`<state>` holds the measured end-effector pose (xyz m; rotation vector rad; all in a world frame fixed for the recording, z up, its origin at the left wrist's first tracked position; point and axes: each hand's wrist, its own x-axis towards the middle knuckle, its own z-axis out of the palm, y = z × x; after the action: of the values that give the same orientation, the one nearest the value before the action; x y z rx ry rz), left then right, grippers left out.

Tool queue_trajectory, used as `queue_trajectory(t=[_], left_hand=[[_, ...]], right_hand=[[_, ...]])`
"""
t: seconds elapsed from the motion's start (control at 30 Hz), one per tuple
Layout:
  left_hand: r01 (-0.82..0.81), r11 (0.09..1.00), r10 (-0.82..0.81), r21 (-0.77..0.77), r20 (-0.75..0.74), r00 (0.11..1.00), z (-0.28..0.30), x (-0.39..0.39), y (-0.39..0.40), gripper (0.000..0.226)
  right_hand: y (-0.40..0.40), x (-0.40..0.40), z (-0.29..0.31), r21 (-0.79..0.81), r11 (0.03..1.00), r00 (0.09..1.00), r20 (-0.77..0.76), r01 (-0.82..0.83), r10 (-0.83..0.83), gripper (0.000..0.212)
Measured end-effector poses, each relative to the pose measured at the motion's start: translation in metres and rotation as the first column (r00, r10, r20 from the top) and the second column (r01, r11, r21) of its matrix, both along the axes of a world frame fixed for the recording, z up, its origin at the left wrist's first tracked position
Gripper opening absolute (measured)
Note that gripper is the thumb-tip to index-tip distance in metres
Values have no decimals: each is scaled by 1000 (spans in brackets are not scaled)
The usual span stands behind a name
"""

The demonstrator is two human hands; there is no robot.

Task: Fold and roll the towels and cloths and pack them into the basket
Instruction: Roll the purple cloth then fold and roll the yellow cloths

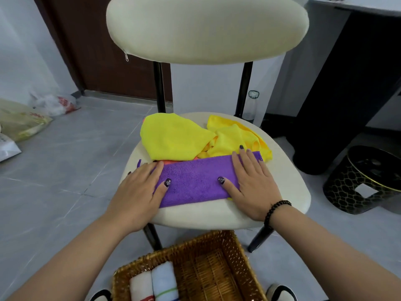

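A purple cloth [195,181] lies folded into a long strip across the cream chair seat [217,216]. My left hand [138,190] presses flat on its left end, fingers straight. At the strip's right end my right hand [251,183] lies flat too. Behind the strip sit crumpled yellow cloths [173,135], with a sliver of orange cloth [168,161] showing under them. A wicker basket [236,253] stands on the floor below the seat. It holds two rolled white towels [154,283] at its left side.
The chair's cream backrest [206,29] rises behind the seat. A black patterned stool [366,179] stands to the right, beside a dark cabinet [347,83]. Plastic bags [54,103] lie on the grey tiled floor at left. A clear bottle [251,105] stands behind the chair.
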<state>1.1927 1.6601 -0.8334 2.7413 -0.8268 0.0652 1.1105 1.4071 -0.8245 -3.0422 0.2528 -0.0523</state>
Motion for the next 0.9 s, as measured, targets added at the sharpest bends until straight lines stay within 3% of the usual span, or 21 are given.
queue_trajectory(t=[0.1,0.2,0.33,0.53,0.63,0.73,0.9], left_hand=[[-16,1000,16,15,47,999,3,-2,4,73],[-78,996,72,45,113,991,11,-10,5,59],[-187,982,187,0,-44,981,27,-13,8,39],[-317,946,284,-66,-301,910,40,-16,7,28],[-328,942,288,-65,-340,895,45,-22,4,29],[-296,952,257,-80,-316,913,48,-32,3,28],[-263,958,196,-112,-411,890,47,-51,4,29]], right_hand=[[-14,0,4,148,985,996,13,85,-88,76],[-28,1,14,433,892,977,95,131,-190,58],[-41,0,26,568,800,922,173,193,-345,47],[-43,0,42,739,579,900,-83,344,-428,19],[-34,4,53,680,676,884,86,285,-460,8],[-14,13,65,579,789,881,240,207,-407,12],[8,46,79,529,845,876,369,77,-311,20]])
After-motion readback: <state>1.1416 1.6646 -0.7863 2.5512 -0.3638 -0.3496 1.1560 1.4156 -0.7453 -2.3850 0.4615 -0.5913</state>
